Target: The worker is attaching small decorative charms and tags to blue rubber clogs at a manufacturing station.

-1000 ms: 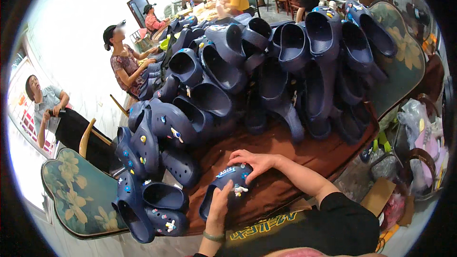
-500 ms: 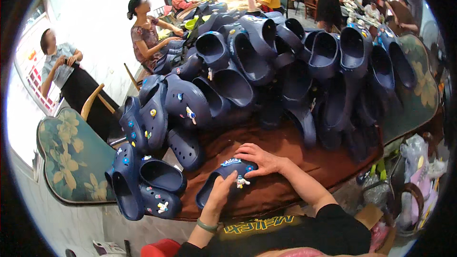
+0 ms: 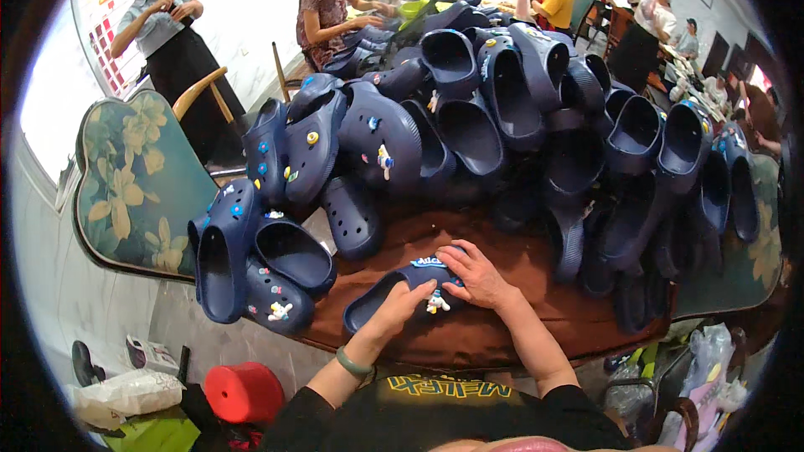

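A dark blue clog (image 3: 367, 305) lies in front of me on the brown cloth, its toe pointing right and its heel opening left. Decorative charms dot its upper: a lettered blue-and-white one and a small white figure (image 3: 437, 302). My left hand (image 3: 392, 311) is closed on the near side of the clog, thumb on the upper and the other fingers mostly hidden. Over the toe, my right hand (image 3: 477, 278) grips with bent fingers, close to the lettered charm.
A big heap of dark blue clogs (image 3: 469, 130) fills the table beyond my hands. More clogs (image 3: 224, 251) sit at the left edge, some with charms. Brown cloth (image 3: 519, 318) covers the tabletop. Floral chair backs (image 3: 138, 192) flank it. A red stool (image 3: 244, 393) stands lower left; several people work farther back.
My view has shifted, so the heap and people appear farther right and the red stool shows more fully. Both hands stay on the same clog, with the right fingers drawn closer over its toe.
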